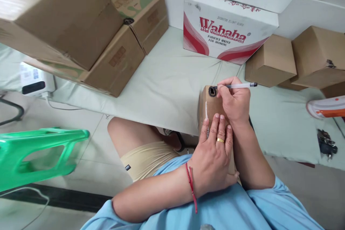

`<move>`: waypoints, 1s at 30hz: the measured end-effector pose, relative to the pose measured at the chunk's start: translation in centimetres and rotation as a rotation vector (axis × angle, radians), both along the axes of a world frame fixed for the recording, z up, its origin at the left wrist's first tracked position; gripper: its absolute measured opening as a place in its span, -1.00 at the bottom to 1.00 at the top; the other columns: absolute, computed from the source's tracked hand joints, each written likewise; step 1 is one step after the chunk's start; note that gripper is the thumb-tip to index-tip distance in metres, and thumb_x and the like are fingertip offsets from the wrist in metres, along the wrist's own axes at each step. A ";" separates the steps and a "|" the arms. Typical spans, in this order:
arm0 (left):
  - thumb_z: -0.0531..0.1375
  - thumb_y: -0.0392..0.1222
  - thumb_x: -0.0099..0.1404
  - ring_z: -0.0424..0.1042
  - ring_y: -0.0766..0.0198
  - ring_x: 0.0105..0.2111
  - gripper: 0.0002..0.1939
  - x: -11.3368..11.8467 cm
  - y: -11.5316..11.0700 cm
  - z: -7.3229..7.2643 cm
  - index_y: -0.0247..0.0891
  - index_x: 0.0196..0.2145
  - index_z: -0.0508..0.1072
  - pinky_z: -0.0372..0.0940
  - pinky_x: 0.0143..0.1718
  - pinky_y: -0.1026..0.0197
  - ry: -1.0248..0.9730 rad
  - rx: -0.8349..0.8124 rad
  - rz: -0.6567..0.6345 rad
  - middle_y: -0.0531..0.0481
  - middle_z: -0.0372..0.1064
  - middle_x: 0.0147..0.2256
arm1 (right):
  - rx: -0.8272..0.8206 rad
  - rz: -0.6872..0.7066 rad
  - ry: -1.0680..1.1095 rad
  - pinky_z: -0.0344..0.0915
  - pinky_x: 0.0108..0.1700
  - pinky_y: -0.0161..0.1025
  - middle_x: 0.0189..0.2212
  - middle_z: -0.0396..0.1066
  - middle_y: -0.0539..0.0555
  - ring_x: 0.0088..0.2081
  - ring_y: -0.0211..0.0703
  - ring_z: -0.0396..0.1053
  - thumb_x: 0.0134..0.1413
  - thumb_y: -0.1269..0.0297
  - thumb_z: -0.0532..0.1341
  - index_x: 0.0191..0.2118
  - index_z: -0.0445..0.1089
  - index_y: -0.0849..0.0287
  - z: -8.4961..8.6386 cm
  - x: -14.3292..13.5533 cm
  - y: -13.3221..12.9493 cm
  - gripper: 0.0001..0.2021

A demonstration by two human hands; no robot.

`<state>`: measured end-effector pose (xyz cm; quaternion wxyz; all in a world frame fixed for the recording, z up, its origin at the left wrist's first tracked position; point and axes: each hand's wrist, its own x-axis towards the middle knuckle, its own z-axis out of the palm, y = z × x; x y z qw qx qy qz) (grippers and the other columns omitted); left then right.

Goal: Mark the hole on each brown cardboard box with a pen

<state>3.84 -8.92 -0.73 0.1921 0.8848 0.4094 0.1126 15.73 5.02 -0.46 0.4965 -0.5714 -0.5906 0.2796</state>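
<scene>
A small brown cardboard box (211, 105) lies at the near edge of the cloth-covered table, partly hidden under my hands. My left hand (212, 151) rests flat on it with fingers stretched out, a ring on one finger and a red cord at the wrist. My right hand (235, 99) grips a pen (241, 85) with a clear barrel and dark end. The pen's tip meets a black ring-shaped mark (212, 91) around a dark square spot at the box's far end. A whitish strip runs along the box beside my left fingers.
Large cardboard boxes (115, 61) are stacked at left, smaller brown boxes (271, 59) at right. A white Wahaha carton (229, 28) stands at the back. A white device with a cable (37, 79), a green stool (43, 154) and keys (326, 143) are around the table.
</scene>
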 end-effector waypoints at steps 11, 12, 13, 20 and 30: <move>0.28 0.38 0.31 -0.45 -0.53 0.60 0.27 0.0 -0.1 -0.3 -0.73 0.54 -0.03 -0.54 0.55 -0.48 -0.022 0.032 0.005 -0.77 -0.41 0.55 | 0.026 0.040 -0.016 0.14 -0.47 -0.30 -0.62 0.33 -0.14 -0.58 -0.31 0.20 0.16 0.34 0.23 -0.42 0.43 0.09 0.2 0.1 -0.6 -0.87; 0.29 0.39 0.30 -0.45 -0.52 0.60 0.27 0.0 -0.1 -0.4 -0.72 0.54 -0.03 -0.52 0.55 -0.49 -0.020 0.027 0.004 -0.76 -0.40 0.56 | 0.036 0.021 -0.026 0.14 -0.47 -0.30 -0.62 0.32 -0.14 -0.58 -0.31 0.19 0.16 0.35 0.23 -0.42 0.42 0.09 0.2 0.1 -0.6 -0.87; 0.29 0.39 0.30 -0.45 -0.52 0.61 0.27 0.0 -0.1 -0.4 -0.72 0.54 -0.03 -0.51 0.55 -0.50 -0.019 0.021 0.003 -0.75 -0.39 0.56 | 0.047 -0.009 -0.035 0.15 -0.46 -0.30 -0.61 0.32 -0.14 -0.58 -0.31 0.20 0.16 0.35 0.22 -0.42 0.42 0.08 0.2 0.1 -0.6 -0.87; 0.31 0.40 0.27 -0.49 -0.52 0.60 0.29 0.0 -0.1 -0.5 -0.72 0.53 -0.02 -0.57 0.55 -0.46 -0.022 0.046 0.011 -0.77 -0.41 0.56 | 0.043 -0.074 -0.055 0.27 -0.36 -0.28 -0.57 0.36 -0.12 -0.49 -0.26 0.35 0.22 0.31 0.25 -0.34 0.43 0.07 -0.1 0.0 -0.3 -0.92; 0.31 0.35 0.28 -0.44 -0.52 0.60 0.25 0.0 0.0 -0.2 -0.73 0.52 0.02 -0.58 0.56 -0.42 -0.031 0.030 0.010 -0.77 -0.39 0.55 | 0.078 -0.174 -0.118 0.18 -0.44 -0.28 -0.63 0.30 -0.16 -0.58 -0.30 0.21 0.10 0.37 0.22 -0.42 0.37 0.07 0.2 -0.1 -0.6 -0.90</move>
